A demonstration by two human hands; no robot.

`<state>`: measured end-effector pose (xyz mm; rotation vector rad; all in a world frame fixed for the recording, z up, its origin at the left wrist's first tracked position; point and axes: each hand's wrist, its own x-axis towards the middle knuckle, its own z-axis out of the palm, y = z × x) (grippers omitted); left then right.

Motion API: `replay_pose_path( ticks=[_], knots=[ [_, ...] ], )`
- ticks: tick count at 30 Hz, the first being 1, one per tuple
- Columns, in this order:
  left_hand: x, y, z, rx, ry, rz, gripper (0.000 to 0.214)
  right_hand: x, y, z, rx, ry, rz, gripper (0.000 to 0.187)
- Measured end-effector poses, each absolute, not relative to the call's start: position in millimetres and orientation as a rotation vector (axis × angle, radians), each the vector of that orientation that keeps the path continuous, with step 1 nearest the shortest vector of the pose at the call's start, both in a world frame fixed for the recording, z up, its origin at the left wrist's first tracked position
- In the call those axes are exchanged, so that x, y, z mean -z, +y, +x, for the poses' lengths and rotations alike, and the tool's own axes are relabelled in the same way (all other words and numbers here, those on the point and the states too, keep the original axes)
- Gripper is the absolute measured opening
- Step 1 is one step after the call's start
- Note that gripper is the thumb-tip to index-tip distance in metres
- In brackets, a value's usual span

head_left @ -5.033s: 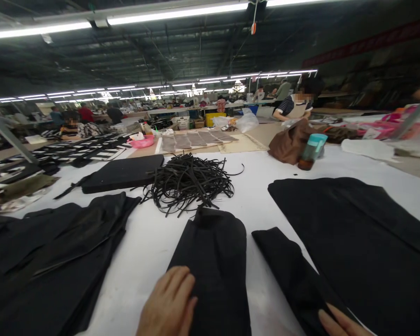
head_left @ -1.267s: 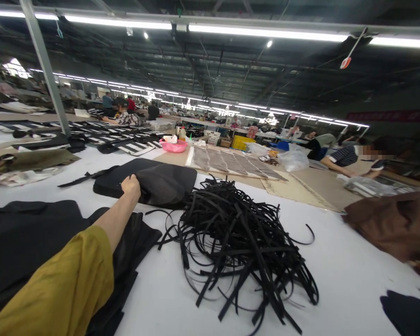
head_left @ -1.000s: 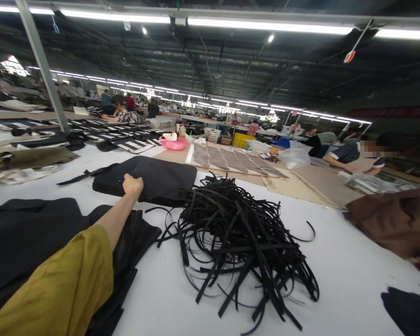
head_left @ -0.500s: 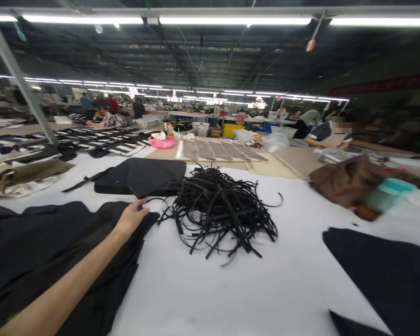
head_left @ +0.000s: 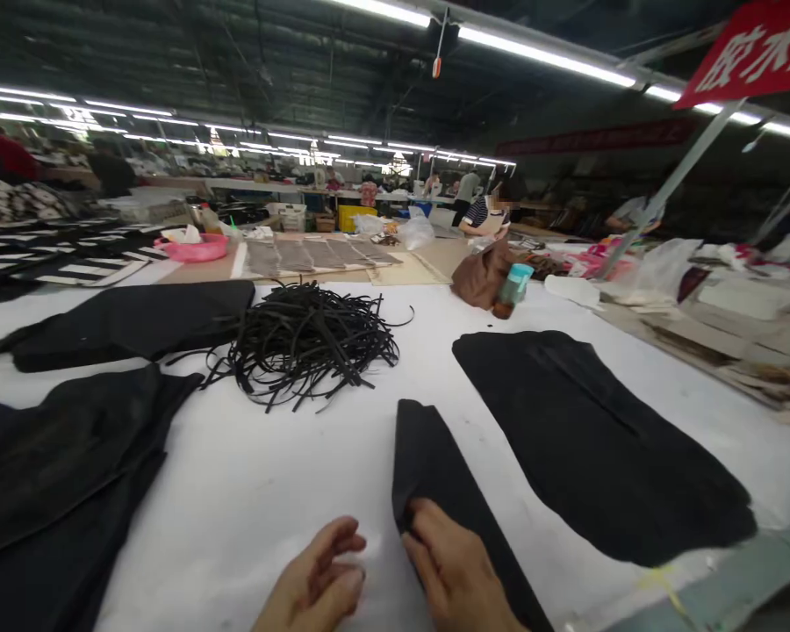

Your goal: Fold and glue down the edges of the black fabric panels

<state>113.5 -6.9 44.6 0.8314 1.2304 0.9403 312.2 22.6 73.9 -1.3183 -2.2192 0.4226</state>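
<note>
In the head view, my right hand (head_left: 457, 562) pinches the left edge of a long, narrow black fabric piece (head_left: 434, 448) lying on the white tabletop. That edge is lifted and folded where the fingers grip it. My left hand (head_left: 322, 579) hovers just to the left, fingers loosely curled and apart from the thumb, with nothing in it. Ahead of both hands sits a tangled heap of thin black strips (head_left: 312, 342). A large flat black fabric panel (head_left: 599, 439) lies to the right. More black fabric (head_left: 59, 474) is spread at the left.
Behind the left fabric lies a thick black stack (head_left: 138, 320). A bottle with a turquoise lid (head_left: 513, 290) stands beside a brown cloth (head_left: 480, 274). Farther back are a pink basin (head_left: 194, 248) and grey panels (head_left: 316, 256). A person in a striped top (head_left: 479, 213) works beyond.
The view has swung right. My left hand has left the black fabric and strip ends at the left and come nearer. My right hand has entered view, gripping the narrow black piece.
</note>
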Motion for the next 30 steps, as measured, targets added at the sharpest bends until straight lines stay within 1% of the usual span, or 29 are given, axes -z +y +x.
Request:
replay_pose_path(
  ticks=[2, 4, 6, 9, 11, 16, 19, 21, 22, 23, 25, 27, 28, 30],
  knots=[
    [-36.4, -5.8, 129.2, -1.008, 1.226, 0.764, 0.069, -57.1, 9.1, 293.8, -0.132, -2.361, -1.215, 0.017],
    [-35.4, -3.7, 134.1, -1.018, 1.206, 0.742, 0.078, -39.3, -4.1, 280.4, 0.097, -2.393, -1.189, 0.017],
    [-40.6, -3.8, 132.3, -1.038, 1.18, 0.759, 0.069, -25.4, -14.2, 270.4, 0.214, -2.398, -1.144, 0.022],
    [-48.3, -7.1, 127.2, -1.118, 1.159, 0.74, 0.045, -11.8, -22.4, 260.0, 0.221, -2.416, -1.07, 0.021],
    [-46.1, -7.8, 124.9, -1.139, 1.153, 0.653, 0.038, -4.8, -24.4, 256.5, 0.179, -2.425, -1.061, 0.017],
    [-26.7, 4.6, 122.0, -1.123, 1.235, 0.431, 0.04, -2.6, -22.5, 263.0, -0.016, -2.513, -1.049, 0.008],
    [-28.9, 14.4, 123.0, -1.175, 1.238, 0.445, 0.04, -26.1, -12.2, 273.5, -0.397, -2.452, -1.04, 0.012],
    [-37.6, 17.6, 125.9, -1.193, 1.199, 0.515, 0.041, -49.4, -0.8, 277.8, -0.635, -2.29, -1.173, 0.014],
    [-42.8, 18.1, 127.9, -1.19, 1.176, 0.557, 0.042, -61.1, 5.4, 278.2, -0.704, -2.201, -1.282, 0.018],
    [-47.9, 18.1, 130.2, -1.187, 1.158, 0.601, 0.043, -71.4, 11.4, 277.4, -0.764, -2.121, -1.399, 0.026],
    [-56.3, 17.5, 134.7, -1.2, 1.189, 0.665, 0.043, -85.8, 21.5, 272.8, -0.886, -2.004, -1.605, 0.048],
    [-61.2, 17.6, 138.1, -1.229, 1.266, 0.683, 0.042, -89.5, 27.9, 266.7, -0.954, -1.961, -1.702, 0.062],
    [-62.6, 18.1, 139.2, -1.23, 1.277, 0.688, 0.042, -87.6, 29.8, 264.1, -0.929, -1.966, -1.707, 0.063],
    [-64.4, 20.1, 140.1, -1.191, 1.229, 0.705, 0.044, -79.2, 31.7, 261.1, -0.776, -2.02, -1.659, 0.054]
  ],
)
